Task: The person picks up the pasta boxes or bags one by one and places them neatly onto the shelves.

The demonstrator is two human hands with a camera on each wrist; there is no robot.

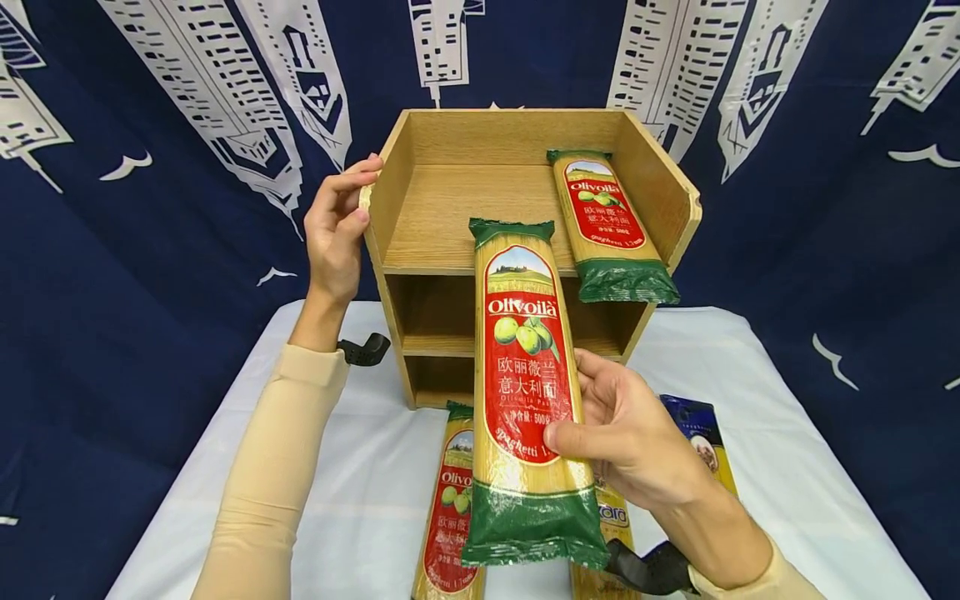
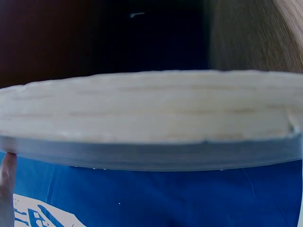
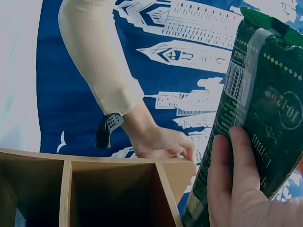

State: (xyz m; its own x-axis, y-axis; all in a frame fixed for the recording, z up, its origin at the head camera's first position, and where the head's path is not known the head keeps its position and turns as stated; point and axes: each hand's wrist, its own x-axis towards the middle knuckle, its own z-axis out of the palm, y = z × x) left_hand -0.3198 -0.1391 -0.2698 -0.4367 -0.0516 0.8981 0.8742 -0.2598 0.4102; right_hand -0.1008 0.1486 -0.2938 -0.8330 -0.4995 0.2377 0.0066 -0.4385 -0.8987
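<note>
My left hand (image 1: 336, 237) grips the upper left side of a wooden shelf unit (image 1: 468, 204), its fingertips at the panel's edge; the left wrist view shows that pale wooden edge (image 2: 151, 109) up close with one fingertip beside it. With thumb and fingers my right hand (image 1: 645, 437) holds a red-labelled spaghetti pack (image 1: 525, 358) upright in front of the shelf unit. Behind the pack's green back (image 3: 274, 99), in the right wrist view, lie the fingers (image 3: 244, 170). Another such pack (image 1: 603, 208) lies on the top shelf's right side, its lower end over the front edge.
On the white-covered table (image 1: 360, 500) lie a red-labelled pack (image 1: 450, 517), a yellow pack (image 1: 615, 517) partly hidden by the held pack, and a blue-and-yellow pack (image 1: 701, 437) behind my right forearm. A dark blue patterned cloth (image 1: 150, 250) hangs behind.
</note>
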